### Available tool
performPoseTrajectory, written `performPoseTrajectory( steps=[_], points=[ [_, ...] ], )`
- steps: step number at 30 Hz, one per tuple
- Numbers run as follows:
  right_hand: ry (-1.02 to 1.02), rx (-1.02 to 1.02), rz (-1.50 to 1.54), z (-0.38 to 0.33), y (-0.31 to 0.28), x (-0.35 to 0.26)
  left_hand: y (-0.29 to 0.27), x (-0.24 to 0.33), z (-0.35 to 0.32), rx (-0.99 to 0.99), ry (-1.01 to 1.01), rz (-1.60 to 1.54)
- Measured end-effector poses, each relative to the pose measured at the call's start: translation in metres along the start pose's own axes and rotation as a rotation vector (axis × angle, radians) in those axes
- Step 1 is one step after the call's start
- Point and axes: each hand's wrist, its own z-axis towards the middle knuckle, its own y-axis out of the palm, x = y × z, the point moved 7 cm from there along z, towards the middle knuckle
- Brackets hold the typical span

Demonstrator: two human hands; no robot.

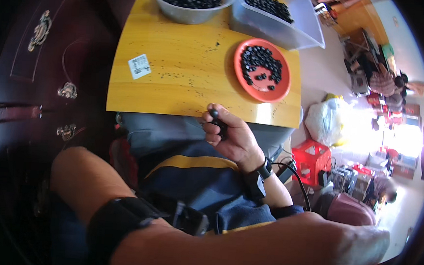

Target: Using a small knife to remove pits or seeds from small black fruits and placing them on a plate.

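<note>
dark cabinet (18, 89) left | yellow table (185, 99) | pale floor (318, 66) | bright light (408, 139) right

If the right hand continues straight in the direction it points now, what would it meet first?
Probably the table: the right hand points forward and left across its near edge, toward the dark specks. Its height is unclear, so it might pass above them.

A small black piece (218, 123) with a rounded top is held tilted between curled fingers (230, 117).
</note>
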Motion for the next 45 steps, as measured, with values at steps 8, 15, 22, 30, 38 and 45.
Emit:
performPoseTrajectory(
  steps=[8,15,22,30,38,45],
  points=[
    [0.009,0.265,-0.137,-0.028,0.035,-0.007,-0.059,-0.037,-0.019,0.258,-0.200,-0.357],
    [-0.081,0.029,-0.040,-0.007,0.004,-0.002,-0.164,-0.082,-0.071,0.652,-0.128,0.963],
    [-0.116,-0.023,-0.085,0.001,0.005,-0.005,-0.173,-0.089,-0.068,0.678,-0.252,1.127],
    [-0.094,-0.071,-0.087,0.013,-0.006,-0.015,-0.184,-0.103,-0.061,0.704,-0.227,1.260],
    [-0.130,-0.102,-0.071,0.018,-0.016,-0.021,-0.190,-0.109,-0.045,0.631,-0.231,1.319],
    [-0.147,-0.175,-0.132,0.026,-0.014,-0.024,-0.191,-0.104,-0.045,0.636,-0.237,1.327]
  ],
)
